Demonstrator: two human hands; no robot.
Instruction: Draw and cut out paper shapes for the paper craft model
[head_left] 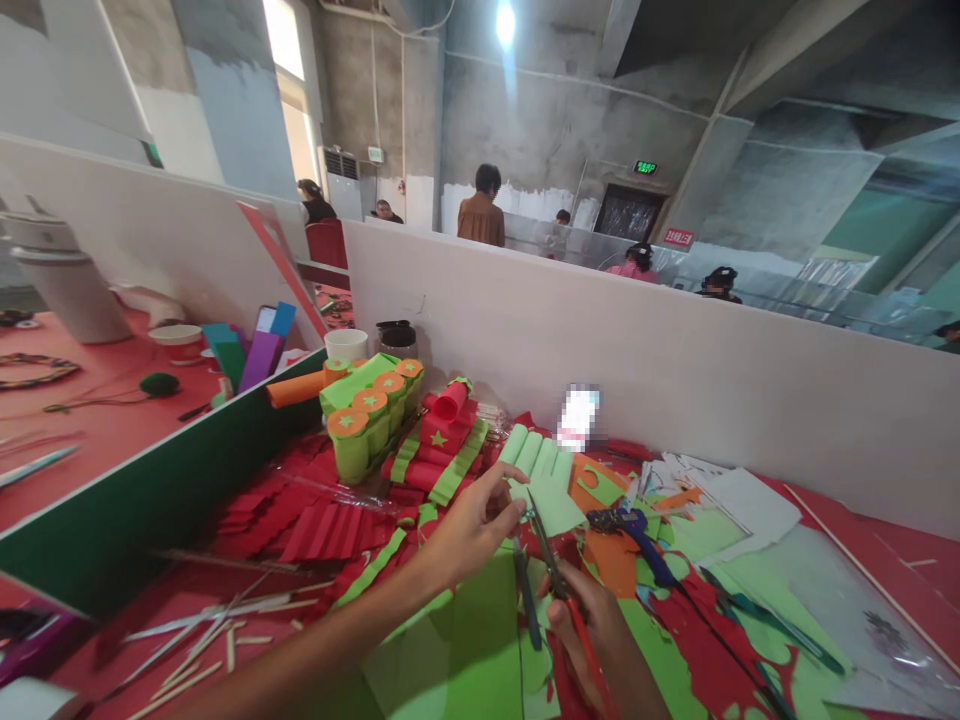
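Note:
My right hand [600, 625] is closed around the orange-red handles of a pair of scissors [553, 570], whose blades point up and away from me. Close to the blade tips, my left hand [484, 520] pinches a small pale green paper scrap [528, 508]; its exact shape is hard to make out. Just beyond both hands lie pale green paper rolls [536, 455] side by side, with a flat pale green sheet [561, 508] in front of them. Under my hands are green paper sheets [484, 640] and a dark slim tool [526, 595].
A blue glue gun [649, 545] lies right of my hands among paper scraps. To the left stand green-and-orange paper rolls [371, 410] and a red-and-green roll stack [439, 445]. Wooden sticks [187, 670] lie front left. A white partition [675, 390] closes off the back; people are beyond it.

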